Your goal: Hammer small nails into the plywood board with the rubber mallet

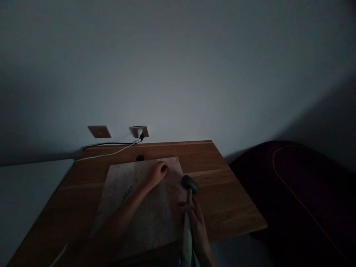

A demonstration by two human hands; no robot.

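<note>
My right hand [198, 226] is wrapped round the pale wooden handle of a mallet [189, 184], whose dark head hovers just above the right edge of a pale board [147, 211] lying on a wooden table [222, 193]. My left hand [156, 173] rests near the board's far edge, fingers curled round a small dark object [164, 168] that it pinches against the board. The scene is dim and the small object is hard to make out.
Two wall sockets [139, 131] sit behind the table; a white plug and a black plug with cables [111, 148] run along the far edge. A dark round spot [139, 158] marks the table. A dark maroon seat [294, 193] stands right; a white surface [30, 185] is left.
</note>
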